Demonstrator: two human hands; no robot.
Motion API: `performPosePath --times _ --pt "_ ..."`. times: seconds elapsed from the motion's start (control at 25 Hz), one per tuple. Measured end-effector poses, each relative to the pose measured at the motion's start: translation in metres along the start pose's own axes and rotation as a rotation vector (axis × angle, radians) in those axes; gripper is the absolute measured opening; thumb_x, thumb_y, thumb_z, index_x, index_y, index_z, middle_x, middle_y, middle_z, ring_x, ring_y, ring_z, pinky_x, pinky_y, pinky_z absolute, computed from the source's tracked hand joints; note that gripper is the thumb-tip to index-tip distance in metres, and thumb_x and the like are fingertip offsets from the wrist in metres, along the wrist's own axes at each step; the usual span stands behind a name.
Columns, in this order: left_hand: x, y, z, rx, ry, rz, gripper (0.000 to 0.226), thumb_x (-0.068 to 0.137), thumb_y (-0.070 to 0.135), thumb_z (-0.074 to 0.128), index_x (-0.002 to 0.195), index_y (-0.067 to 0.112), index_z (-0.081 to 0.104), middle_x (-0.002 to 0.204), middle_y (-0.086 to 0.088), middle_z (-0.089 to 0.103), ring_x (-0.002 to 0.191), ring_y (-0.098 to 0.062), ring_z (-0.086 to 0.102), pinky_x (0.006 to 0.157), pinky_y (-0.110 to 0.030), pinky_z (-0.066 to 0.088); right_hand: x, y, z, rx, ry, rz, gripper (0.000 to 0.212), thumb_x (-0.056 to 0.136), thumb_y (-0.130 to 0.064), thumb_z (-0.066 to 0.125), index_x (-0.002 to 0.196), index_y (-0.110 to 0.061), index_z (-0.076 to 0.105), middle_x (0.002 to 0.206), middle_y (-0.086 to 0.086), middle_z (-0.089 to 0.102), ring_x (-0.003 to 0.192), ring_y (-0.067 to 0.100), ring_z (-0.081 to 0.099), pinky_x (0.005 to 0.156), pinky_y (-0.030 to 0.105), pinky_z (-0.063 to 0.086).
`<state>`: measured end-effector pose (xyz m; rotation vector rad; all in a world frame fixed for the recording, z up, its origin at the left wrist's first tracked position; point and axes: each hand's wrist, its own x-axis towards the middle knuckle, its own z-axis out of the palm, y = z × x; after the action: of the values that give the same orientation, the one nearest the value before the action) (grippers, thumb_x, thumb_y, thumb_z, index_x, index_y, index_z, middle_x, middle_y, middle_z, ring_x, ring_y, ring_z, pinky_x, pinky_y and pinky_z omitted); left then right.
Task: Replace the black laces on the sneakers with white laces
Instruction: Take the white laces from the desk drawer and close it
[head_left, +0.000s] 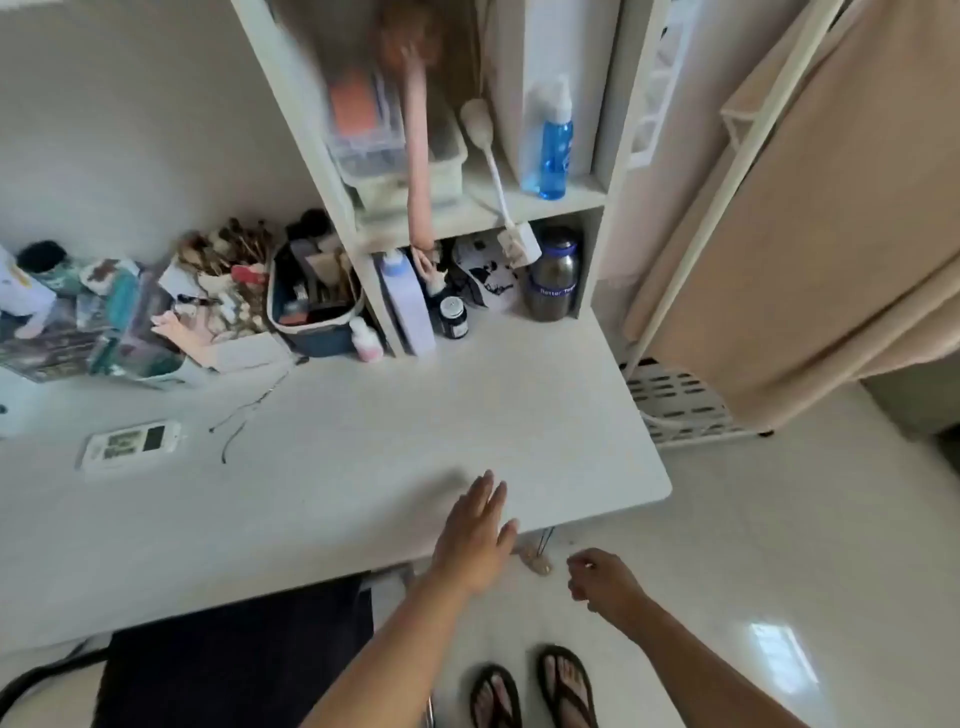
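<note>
With your left hand (475, 535) flat-fingered at the desk (363, 457) edge and right hand (605, 579) loosely curled, empty, beside it, locate the unseen sneakers first.

Bare desk (415, 426) front and right, clutter at back, remote (132, 445) left.

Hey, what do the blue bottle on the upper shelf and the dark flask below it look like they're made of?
The blue bottle looks like clear tinted plastic: light passes through it, and it has a white pump top. The dark flask looks like brushed metal, probably steel, with a dull grey sheen, a blue band and a dark cap. Both are slightly blurred, so this is a best guess.
</note>
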<state>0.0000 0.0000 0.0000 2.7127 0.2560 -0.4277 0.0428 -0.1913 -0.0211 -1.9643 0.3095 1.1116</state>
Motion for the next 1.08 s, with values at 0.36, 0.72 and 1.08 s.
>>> performPosePath --times 0.36,0.72,1.08 --pt "0.027 -0.036 0.065 0.299 0.292 0.146 0.06 0.101 0.045 0.004 0.151 0.012 -0.002 0.159 -0.005 -0.007 0.146 -0.018 -0.009 0.116 -0.037 0.0 0.092 0.011 0.025 0.065 0.107 0.027 0.01 0.09 -0.021 0.057 0.098 -0.016 0.055 0.088 0.002 0.057 0.08 0.02 0.051 0.055 0.018 0.033" --pt "0.023 -0.024 0.06 0.245 0.257 0.061 0.07 0.096 0.053 -0.005 0.149 0.011 0.011 0.155 -0.006 0.007 0.145 -0.015 -0.005 0.115 -0.03 -0.01 0.089 -0.003 0.025 -0.218 0.147 -0.14 0.036 0.095 -0.028 0.044 0.065 -0.01 0.054 0.066 0.003 0.054 0.072 0.023 0.051 0.058 0.026 0.035" --pt "-0.004 0.024 0.063 0.072 -0.024 -0.189 0.065 0.102 0.04 0.019 0.144 0.015 -0.024 0.147 -0.003 -0.037 0.134 -0.015 -0.036 0.112 -0.037 -0.023 0.029 0.073 0.015 -0.529 0.037 -0.159 0.037 0.098 -0.038 0.034 0.112 -0.014 0.06 0.104 0.01 0.065 0.093 0.028 0.06 0.069 0.028 0.04"
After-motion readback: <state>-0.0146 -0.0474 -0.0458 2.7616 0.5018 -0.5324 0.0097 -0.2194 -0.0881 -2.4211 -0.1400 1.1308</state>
